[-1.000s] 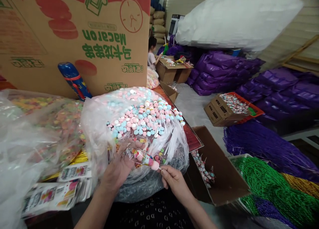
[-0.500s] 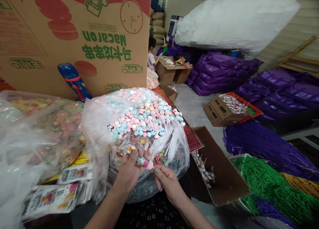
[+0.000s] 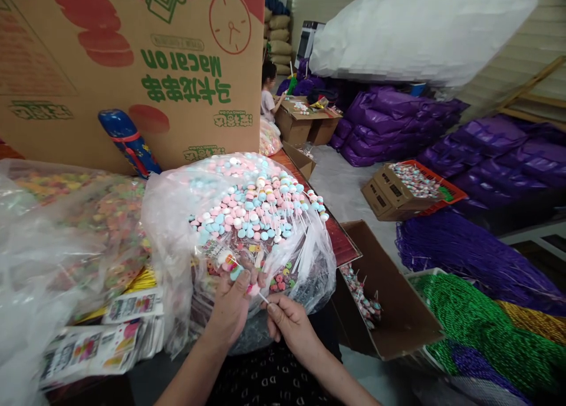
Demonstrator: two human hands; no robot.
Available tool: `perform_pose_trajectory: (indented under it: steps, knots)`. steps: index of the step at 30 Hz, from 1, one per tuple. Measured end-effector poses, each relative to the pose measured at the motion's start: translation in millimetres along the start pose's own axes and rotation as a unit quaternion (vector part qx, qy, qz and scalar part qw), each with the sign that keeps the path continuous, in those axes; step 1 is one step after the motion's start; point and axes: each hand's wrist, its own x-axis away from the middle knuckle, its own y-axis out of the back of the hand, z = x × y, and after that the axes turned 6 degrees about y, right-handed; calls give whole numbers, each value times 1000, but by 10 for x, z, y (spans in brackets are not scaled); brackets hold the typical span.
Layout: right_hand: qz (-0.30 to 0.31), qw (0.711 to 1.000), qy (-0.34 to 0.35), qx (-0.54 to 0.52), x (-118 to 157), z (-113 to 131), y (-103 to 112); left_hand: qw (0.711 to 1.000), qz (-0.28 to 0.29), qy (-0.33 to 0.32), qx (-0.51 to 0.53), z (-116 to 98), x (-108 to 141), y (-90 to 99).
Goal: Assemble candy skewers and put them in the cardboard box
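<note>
My left hand [image 3: 230, 312] is closed around a small printed wrapper [image 3: 228, 261] with pink and blue marshmallow candy in it. A white lollipop stick [image 3: 262, 297] comes out of the lower right end, past a bit of pink candy [image 3: 253, 289]. My right hand [image 3: 289, 324] pinches that stick between thumb and fingers. Just behind the hands, a large clear plastic bag [image 3: 165, 217] bears loose pink, blue and white candies [image 3: 227, 208]. Several assembled candy sticks [image 3: 287, 200] lie on top at its right, with bare white sticks [image 3: 305, 256] nearby.
An open carton [image 3: 398, 300] with wrapped candies stands at the right. Flat printed wrappers [image 3: 92, 347] lie stacked at the left, beside a bag of ring candies [image 3: 110, 217]. A blue bottle [image 3: 126, 141] leans against a Macaron carton [image 3: 186, 123]. A person [image 3: 268, 96] sits farther back.
My right hand has moved slightly left and up. The pink candy end sits closer to my left hand, and more of the white stick shows between my hands.
</note>
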Motion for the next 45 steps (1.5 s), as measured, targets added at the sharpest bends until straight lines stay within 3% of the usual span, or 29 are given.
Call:
perform_pose_trajectory:
  steps: [3,6,9,12,21,27,32,37,40,43,45]
  knots:
    - [11,1000,-9,-26,6,-39,-3,999,22,10,-25,13,23,105]
    - [21,999,-8,-46,4,-78,20,999,36,-7,-13,-140,27,179]
    - [31,998,-7,-52,8,-111,24,998,24,-50,7,-304,19,158]
    - [37,998,-7,-49,25,-118,15,997,11,-70,16,-333,-6,84]
    - [17,999,-18,-48,14,-71,-21,1000,-19,-7,23,74,41,-54]
    - [19,997,-13,-75,-1,-80,-41,996,12,51,-69,326,135,98]
    - [29,996,-9,-78,33,-70,5,999,24,16,-17,69,27,275]
    - [41,999,-3,-34,67,-136,7,996,-68,-61,10,-294,-41,181]
    - [-6,997,60,53,66,-135,41,993,-104,-57,27,-288,-52,115]
    - [-55,977,140,151,49,-89,93,991,-116,-36,48,-206,-59,115]
    - [-71,970,155,173,40,-52,108,992,-113,-31,53,-173,-58,128]
